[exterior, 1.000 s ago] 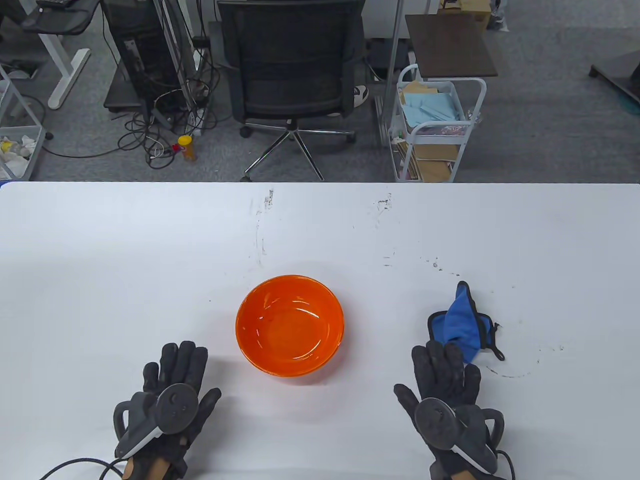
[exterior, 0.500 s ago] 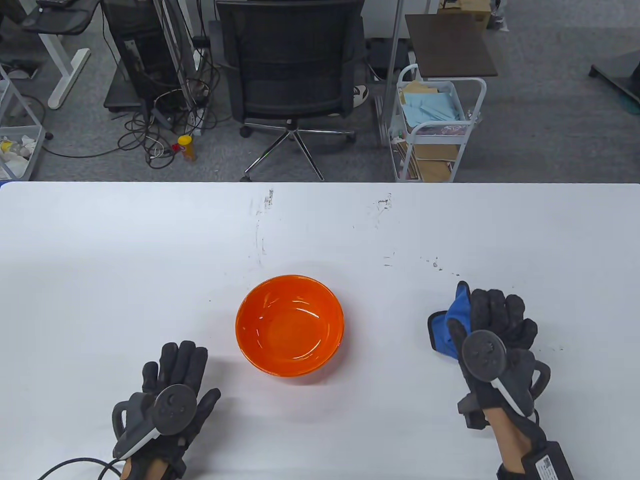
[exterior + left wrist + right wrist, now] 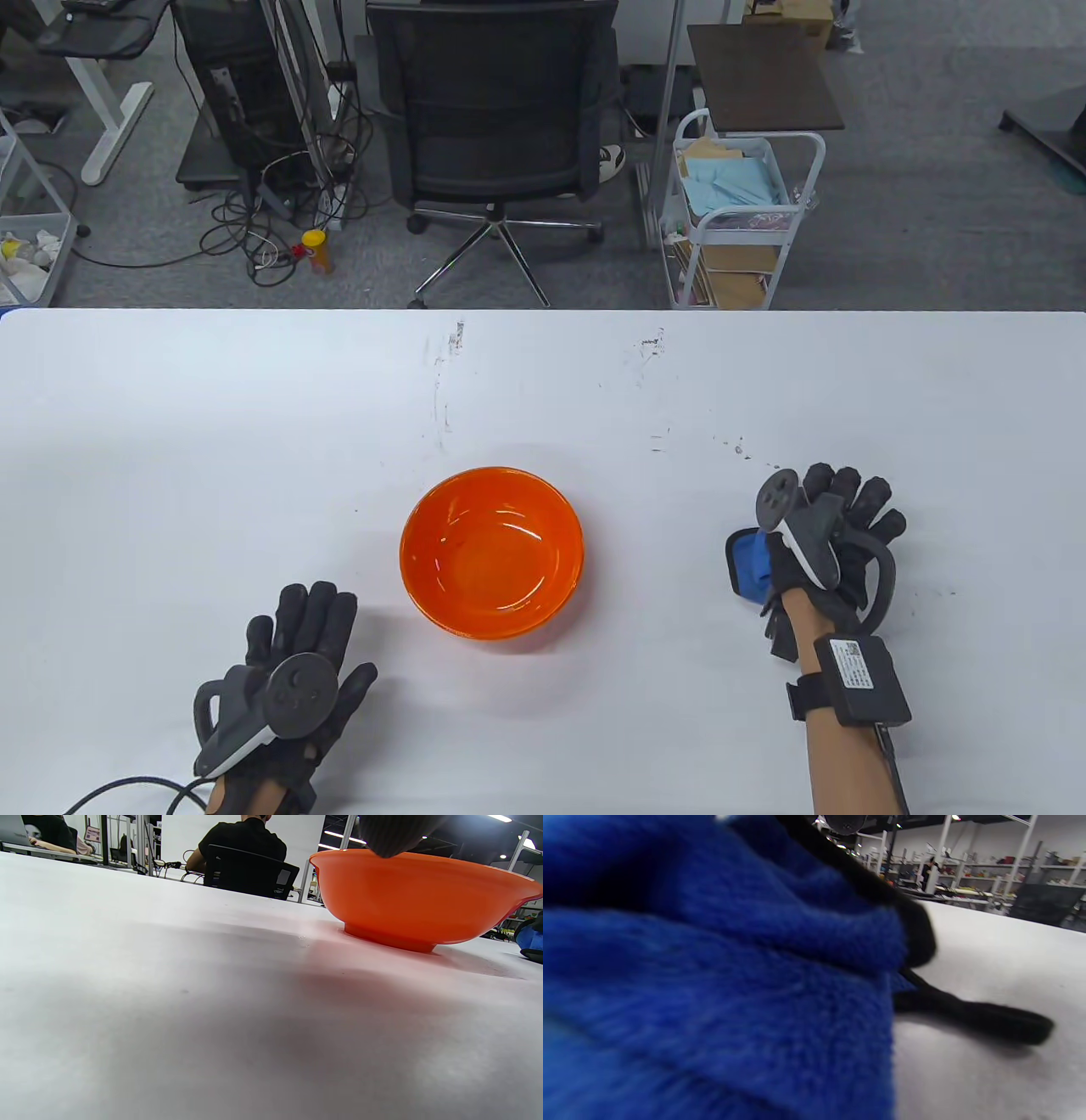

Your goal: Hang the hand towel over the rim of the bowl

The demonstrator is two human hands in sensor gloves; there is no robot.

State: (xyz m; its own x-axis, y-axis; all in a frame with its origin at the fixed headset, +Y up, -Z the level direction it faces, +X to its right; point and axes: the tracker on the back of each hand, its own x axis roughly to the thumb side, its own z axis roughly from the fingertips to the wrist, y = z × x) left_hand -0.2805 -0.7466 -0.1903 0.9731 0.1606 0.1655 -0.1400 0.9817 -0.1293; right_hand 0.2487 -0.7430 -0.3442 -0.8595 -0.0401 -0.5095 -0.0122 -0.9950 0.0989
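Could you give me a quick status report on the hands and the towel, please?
Left hand flat on table, idle. Right hand down on blue towel, grip not visible. Orange bowl bare, path clear.

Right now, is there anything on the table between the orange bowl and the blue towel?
No. In the table view only bare white table lies between the bowl and the towel.
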